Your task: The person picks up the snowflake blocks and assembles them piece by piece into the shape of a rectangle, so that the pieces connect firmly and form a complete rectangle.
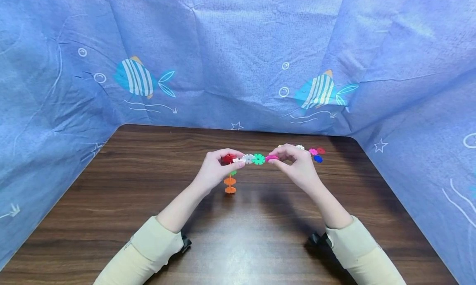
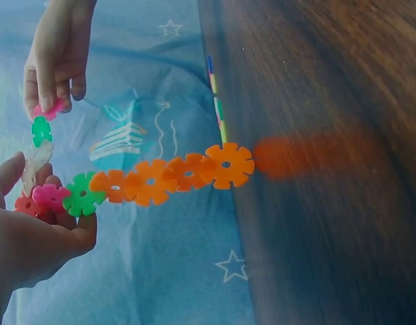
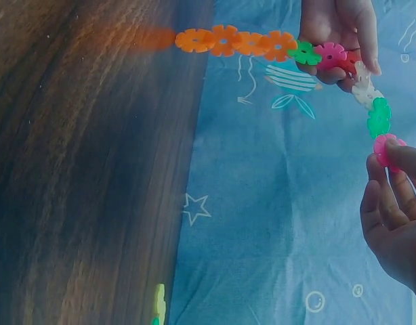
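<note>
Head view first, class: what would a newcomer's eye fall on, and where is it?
The bent chain of bright flower-shaped discs, held above the table between the left grip and the right grip, would probably catch the eye first. Its orange discs hang below the left grip. Behind, two striped fish stand out on the blue cloth.

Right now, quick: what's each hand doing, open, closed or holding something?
Left hand: closed, gripping the multicoloured chain of flower-shaped plastic discs near its red disc.
Right hand: closed, pinching the pink flower-shaped plastic disc at one end of that chain.
</note>
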### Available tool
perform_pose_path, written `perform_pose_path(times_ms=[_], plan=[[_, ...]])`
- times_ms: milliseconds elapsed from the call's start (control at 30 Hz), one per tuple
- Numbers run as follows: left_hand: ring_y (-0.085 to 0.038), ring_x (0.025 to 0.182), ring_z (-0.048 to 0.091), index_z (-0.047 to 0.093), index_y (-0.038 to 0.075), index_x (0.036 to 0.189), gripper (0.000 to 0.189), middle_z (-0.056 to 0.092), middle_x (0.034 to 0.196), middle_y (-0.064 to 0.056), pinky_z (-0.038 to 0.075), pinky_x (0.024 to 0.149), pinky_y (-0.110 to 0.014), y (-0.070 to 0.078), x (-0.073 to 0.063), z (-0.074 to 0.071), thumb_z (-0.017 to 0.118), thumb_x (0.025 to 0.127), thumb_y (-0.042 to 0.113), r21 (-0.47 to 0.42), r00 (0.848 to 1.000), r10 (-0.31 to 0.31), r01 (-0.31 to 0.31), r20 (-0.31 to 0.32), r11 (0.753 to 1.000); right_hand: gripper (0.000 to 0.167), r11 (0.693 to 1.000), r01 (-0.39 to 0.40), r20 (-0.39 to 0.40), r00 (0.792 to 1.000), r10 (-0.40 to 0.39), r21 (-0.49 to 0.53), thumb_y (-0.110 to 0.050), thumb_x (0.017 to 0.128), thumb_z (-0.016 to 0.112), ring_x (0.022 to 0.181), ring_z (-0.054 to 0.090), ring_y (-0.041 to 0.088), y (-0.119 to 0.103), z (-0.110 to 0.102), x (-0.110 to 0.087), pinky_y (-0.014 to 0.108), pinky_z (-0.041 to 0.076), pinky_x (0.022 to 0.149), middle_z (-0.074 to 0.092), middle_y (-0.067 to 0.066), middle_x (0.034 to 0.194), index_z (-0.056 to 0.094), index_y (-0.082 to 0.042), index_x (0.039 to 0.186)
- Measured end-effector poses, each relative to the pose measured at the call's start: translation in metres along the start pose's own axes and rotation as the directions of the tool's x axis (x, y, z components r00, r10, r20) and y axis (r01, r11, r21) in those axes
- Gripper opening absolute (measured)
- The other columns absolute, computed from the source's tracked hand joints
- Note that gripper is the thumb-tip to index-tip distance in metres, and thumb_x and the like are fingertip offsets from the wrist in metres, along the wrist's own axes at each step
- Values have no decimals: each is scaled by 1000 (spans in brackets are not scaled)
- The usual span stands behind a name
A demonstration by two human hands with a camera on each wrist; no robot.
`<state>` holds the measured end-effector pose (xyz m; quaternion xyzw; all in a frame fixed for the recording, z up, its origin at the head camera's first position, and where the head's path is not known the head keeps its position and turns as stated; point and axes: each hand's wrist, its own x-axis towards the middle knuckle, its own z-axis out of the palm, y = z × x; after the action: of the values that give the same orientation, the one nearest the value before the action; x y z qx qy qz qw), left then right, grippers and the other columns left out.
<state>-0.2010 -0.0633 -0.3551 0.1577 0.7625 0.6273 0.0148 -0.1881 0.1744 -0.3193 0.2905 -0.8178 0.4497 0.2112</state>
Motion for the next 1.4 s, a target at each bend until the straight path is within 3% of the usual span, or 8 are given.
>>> perform_pose_path(times_ms=[133, 400, 600, 700, 833, 1100, 1233, 1400], plan=[[-28, 71, 55, 70, 17, 107, 27, 62, 83, -7, 45, 52, -25, 6, -1, 1, 75, 81, 27, 0, 1000, -12, 12, 7, 1000, 16, 1000, -11, 7, 1000, 11, 7, 3, 73, 77, 70, 62, 10, 10, 1, 0, 17, 51, 67, 70, 9, 83, 70, -2, 87], [-29, 75, 57, 70, 18, 106, 28, 64, 87, -6, 48, 55, -27, 4, -1, 2, 76, 81, 28, 25, 999, -29, 29, 17, 999, 16, 993, -118, 13, 993, 118, -2, 0, 73, 78, 68, 62, 6, -3, 2, -1, 19, 51, 62, 71, 8, 81, 71, -3, 87], [-29, 75, 61, 72, 16, 105, 30, 69, 87, -4, 54, 64, -38, 2, -3, 5, 79, 78, 27, -18, 998, -27, 28, 50, 999, 16, 993, -105, 49, 993, 103, 44, 2, 73, 78, 69, 63, 8, -4, 8, -7, 21, 53, 63, 71, 8, 82, 71, -1, 87], [-27, 67, 60, 74, 16, 101, 29, 70, 81, -7, 52, 58, -32, 1, -3, 7, 81, 75, 27, -35, 998, -39, 41, 54, 999, 16, 993, -104, 67, 993, 100, 61, 2, 73, 77, 71, 63, 7, -5, 10, -9, 21, 54, 64, 71, 8, 82, 71, -1, 87], [-18, 54, 46, 76, 19, 93, 24, 68, 71, -13, 37, 45, -23, 2, -3, 9, 83, 71, 28, -15, 999, -49, 50, 17, 999, 16, 994, -91, 49, 995, 88, 66, 3, 73, 77, 71, 64, 7, -8, 12, -11, 22, 54, 65, 71, 8, 81, 71, 0, 87], [-12, 49, 34, 78, 18, 88, 21, 60, 59, -5, 28, 42, -21, 3, -3, 13, 85, 70, 25, -35, 999, -43, 43, -9, 998, 14, 997, -72, -3, 997, 72, 6, 2, 71, 79, 68, 62, 5, -20, 11, -12, 19, 52, 59, 72, 7, 78, 73, -1, 84], [-11, 48, 35, 77, 17, 90, 21, 56, 55, -4, 31, 42, -21, 5, -2, 14, 84, 71, 24, -52, 1000, -24, 24, 3, 998, 16, 998, -58, -11, 998, 58, 2, 4, 69, 79, 70, 62, 4, -24, 8, -9, 18, 53, 62, 72, 8, 78, 72, 1, 84], [-11, 50, 41, 76, 20, 92, 20, 65, 64, -3, 35, 44, -21, 11, 0, 12, 81, 74, 28, -25, 999, 29, -29, 20, 999, 19, 1000, -24, -16, 1000, 24, 5, 7, 69, 78, 69, 63, 5, -26, 3, -4, 19, 53, 62, 71, 9, 76, 71, 1, 85]])
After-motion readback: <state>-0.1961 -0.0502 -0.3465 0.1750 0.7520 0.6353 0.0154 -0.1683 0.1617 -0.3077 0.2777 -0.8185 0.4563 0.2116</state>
